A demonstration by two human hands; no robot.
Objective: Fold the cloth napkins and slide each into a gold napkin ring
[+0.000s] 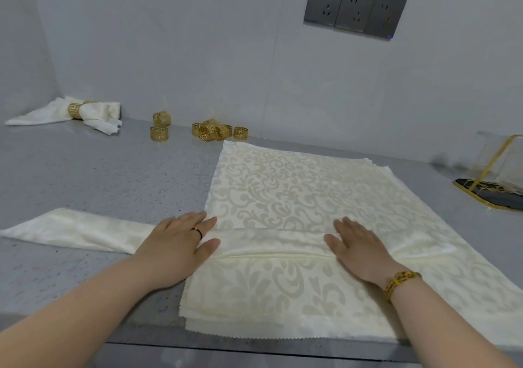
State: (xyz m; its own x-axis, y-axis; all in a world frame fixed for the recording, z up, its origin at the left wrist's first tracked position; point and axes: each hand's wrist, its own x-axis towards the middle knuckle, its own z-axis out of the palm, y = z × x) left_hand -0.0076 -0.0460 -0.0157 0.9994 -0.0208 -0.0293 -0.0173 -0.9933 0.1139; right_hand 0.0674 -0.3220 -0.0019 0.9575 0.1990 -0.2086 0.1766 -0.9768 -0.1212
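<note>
A grey speckled desk [99, 175] carries a stack of cream patterned napkins [283, 186] spread flat, its near edge at the front of the desk. Across the stack lies one napkin folded into a long band [268, 241]; its left end runs off the stack onto bare desk and tapers to a point. Both hands lie on this band with fingers straight and palms down, gripping nothing. The left hand [175, 248], wearing a thin finger ring [197, 230], presses where the band leaves the stack. The right hand [359, 246], with a gold bracelet [402, 281] at the wrist, presses further right on the band.

In the far left corner a finished napkin [93, 112] sits threaded through a gold napkin ring [75, 110], the cloth fanning out on either side. Nearby, by the wall, stand two loose rings [160, 126] and, just right of them, a cluster of rings [216, 130] bunched together; all are empty. At the right edge stands a gold-framed clear holder [492, 169] on a dark base; what it holds cannot be told. Three dark wall sockets [355, 9] sit above
</note>
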